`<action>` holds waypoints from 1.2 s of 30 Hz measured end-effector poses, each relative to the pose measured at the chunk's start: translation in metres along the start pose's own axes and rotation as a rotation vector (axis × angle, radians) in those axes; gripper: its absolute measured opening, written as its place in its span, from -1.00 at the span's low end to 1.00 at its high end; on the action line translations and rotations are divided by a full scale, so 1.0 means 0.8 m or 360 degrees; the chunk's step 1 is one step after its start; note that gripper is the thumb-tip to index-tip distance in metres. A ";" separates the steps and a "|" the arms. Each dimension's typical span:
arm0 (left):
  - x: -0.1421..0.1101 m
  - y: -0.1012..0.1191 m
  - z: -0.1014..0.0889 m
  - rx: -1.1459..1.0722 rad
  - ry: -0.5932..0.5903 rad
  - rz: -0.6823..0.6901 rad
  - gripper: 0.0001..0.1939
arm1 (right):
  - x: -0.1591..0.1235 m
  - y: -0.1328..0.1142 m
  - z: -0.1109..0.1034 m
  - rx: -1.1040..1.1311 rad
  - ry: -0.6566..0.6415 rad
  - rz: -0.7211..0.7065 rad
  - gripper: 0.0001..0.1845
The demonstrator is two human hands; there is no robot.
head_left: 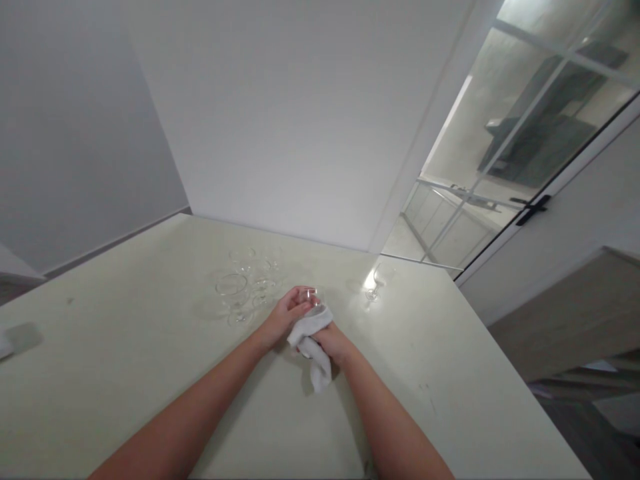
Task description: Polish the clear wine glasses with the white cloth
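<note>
A room that looks like part of a home, plain pale walls [280, 120], a white-barred glazed door [515, 133] with a black handle [534, 209], blurred shapes [545, 127] behind its glass, clear stemmed glasses [231, 285] on a pale desk [125, 333]

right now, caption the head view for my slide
Left hand holds a glass, right hand holds a white cloth, other glasses on the table.

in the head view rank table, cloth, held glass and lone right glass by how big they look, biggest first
1. Table
2. Cloth
Unranked: held glass and lone glass; the held one is partly covered, so which looks larger is unsure.
</note>
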State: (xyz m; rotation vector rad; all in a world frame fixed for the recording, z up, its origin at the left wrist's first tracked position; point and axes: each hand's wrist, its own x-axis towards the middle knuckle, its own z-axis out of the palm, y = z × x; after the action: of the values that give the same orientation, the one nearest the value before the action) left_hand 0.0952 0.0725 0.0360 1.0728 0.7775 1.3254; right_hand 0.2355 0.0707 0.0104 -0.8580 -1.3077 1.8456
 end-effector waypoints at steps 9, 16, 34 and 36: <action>-0.005 0.001 0.003 -0.0138 -0.0178 -0.0128 -0.39 | -0.004 -0.001 0.000 0.0123 -0.0052 0.0103 -0.65; 0.002 -0.004 -0.001 0.0190 0.0202 -0.0039 -0.46 | 0.006 0.001 0.005 0.0078 0.0155 -0.0024 -0.72; -0.018 -0.001 0.011 0.0615 0.0263 0.0634 -0.24 | 0.031 -0.004 -0.014 0.0255 0.0355 -0.0120 -0.62; -0.018 0.001 0.009 0.0670 0.0290 0.0689 -0.23 | 0.030 -0.003 -0.013 0.0162 0.0332 -0.0180 -0.59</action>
State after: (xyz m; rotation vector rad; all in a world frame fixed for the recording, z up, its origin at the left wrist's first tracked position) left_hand 0.0999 0.0573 0.0375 1.5300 1.0289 1.6852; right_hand 0.2323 0.0966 0.0074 -0.8785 -1.1008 1.6712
